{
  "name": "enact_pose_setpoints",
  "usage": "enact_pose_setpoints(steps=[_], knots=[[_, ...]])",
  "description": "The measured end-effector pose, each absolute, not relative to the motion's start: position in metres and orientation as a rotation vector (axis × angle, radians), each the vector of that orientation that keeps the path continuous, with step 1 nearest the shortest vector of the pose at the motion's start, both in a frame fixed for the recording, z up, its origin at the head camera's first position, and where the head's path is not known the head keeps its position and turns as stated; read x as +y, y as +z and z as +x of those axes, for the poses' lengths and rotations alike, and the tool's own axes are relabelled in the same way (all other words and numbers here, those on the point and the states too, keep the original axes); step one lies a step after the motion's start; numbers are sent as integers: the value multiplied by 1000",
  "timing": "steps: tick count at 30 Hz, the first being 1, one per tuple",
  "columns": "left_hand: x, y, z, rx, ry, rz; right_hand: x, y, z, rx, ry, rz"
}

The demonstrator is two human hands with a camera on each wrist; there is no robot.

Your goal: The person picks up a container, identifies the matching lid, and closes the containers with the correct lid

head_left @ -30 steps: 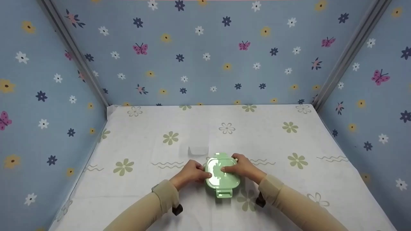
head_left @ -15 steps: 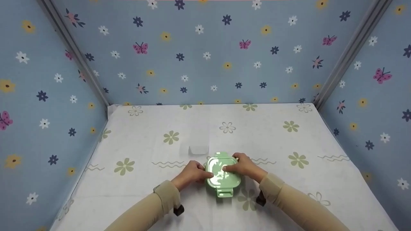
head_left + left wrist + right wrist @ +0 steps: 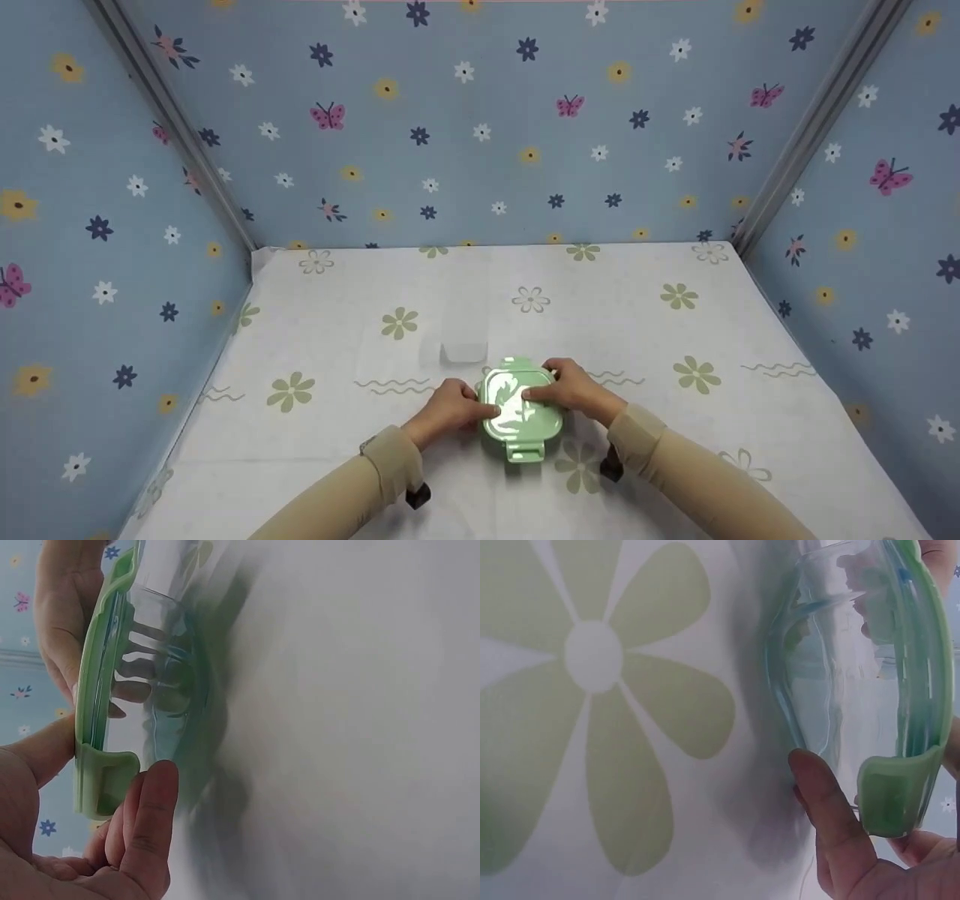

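A glass food container with a pale green snap-on lid [image 3: 523, 424] is in the middle front of the table in the head view. Its latches stand out at the sides, at the front and at the back. My left hand [image 3: 448, 407] grips the left side, thumb on the lid and fingers beneath the side latch [image 3: 112, 772]. From the right, my right hand [image 3: 576, 391] holds it, thumb on top and fingers around the right latch [image 3: 889, 795]. The see-through glass body [image 3: 836, 682] shows in both wrist views, with no contents that I can make out.
Just behind the container a clear, transparent box-like object [image 3: 463, 352] stands on the flower-printed white tablecloth [image 3: 622, 315]. Blue patterned walls [image 3: 480, 172] close off the back and both sides, with grey posts [image 3: 817, 127] in the corners.
Both hands keep their hold on the container. Only a very slight shift shows, mostly from the head camera's small movement; the latches look the same.
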State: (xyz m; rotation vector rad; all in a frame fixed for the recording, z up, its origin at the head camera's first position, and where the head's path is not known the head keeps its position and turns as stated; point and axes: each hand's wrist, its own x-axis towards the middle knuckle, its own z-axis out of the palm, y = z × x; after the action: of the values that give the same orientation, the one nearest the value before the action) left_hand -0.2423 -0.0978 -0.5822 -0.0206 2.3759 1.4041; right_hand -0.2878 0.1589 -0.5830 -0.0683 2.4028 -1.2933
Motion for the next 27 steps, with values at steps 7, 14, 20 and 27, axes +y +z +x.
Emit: enact_pose_setpoints(steps=[7,14,20,27], knots=[[-98,-584,-242,2393,1394,2,160,-585,-288,2416,-1258,-78],[-98,-587,-238,2342,1458,-15,162,-582,-288,2427,-1210,-109],[-100,-591,-236,2297,1509,70,164,-575,-291,2432,-1151,-140],[-98,-593,-236,2294,1510,120,169,-573,-300,2426,-1232,-124]])
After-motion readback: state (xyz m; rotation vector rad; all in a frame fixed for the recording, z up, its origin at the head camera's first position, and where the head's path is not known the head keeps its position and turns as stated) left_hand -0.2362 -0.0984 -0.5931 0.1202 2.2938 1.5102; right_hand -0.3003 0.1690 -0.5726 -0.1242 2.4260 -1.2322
